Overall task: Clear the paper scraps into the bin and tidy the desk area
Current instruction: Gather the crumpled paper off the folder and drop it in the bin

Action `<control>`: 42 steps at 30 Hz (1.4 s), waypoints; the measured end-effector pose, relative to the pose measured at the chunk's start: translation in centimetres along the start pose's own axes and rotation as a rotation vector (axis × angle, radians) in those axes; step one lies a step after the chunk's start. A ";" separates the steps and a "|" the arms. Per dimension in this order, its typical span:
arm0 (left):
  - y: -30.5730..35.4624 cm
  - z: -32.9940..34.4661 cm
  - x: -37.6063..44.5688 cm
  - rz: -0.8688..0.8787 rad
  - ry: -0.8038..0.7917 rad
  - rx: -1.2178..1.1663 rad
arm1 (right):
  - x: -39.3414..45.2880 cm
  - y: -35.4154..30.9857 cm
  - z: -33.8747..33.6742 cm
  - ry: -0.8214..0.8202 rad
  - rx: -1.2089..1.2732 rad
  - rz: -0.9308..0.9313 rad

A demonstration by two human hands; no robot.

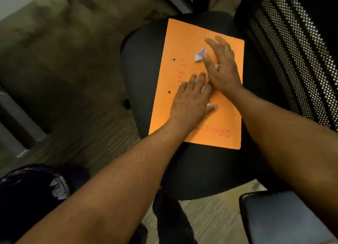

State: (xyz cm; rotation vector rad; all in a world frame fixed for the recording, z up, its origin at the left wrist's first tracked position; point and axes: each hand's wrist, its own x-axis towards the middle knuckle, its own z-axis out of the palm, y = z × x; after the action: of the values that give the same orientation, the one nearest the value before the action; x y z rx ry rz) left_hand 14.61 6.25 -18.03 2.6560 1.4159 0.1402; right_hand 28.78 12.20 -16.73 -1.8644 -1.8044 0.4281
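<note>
Folder: an orange folder (184, 42) lies flat on the black chair seat (139, 60), filling most of it.
Folder axis: the long side runs away from the camera, far end tipped a little left; two punched holes sit along the left edge.
Writing: red print on the cover, several short lines near the holes and an underlined line at the near right corner, all too blurred to read.
Loose scrap: one crumpled white paper scrap (200, 54) sits on the upper half of the folder, just beside the right thumb, with no finger on it.
Other scraps: small white bits (203, 88) peek out between and under the two hands at the folder's middle.
Left hand: the left hand (190, 104) is flat, palm down, fingers spread and pressed on the folder, gripping nothing.
Right hand: the right hand (222, 68) is wide open, fingers stretched towards the far edge, its heel just beside the left fingertips; a sliver of white shows under it, but nothing is pinched.
Chair back: black mesh backrest (296, 60) stands to the right of the seat.
Floor: carpet (73, 60) lies to the left, smeared by motion blur.
</note>
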 end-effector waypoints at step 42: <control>-25.4 1.0 -46.0 -1.490 0.540 -0.125 | -22.5 -42.3 30.3 -0.537 0.561 -0.403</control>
State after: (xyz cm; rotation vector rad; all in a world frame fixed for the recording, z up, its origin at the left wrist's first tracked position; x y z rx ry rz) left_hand -31.63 -17.99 -23.99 0.8960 2.8999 0.7143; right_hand -24.69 -6.32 -20.83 -1.0277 -2.0397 1.2148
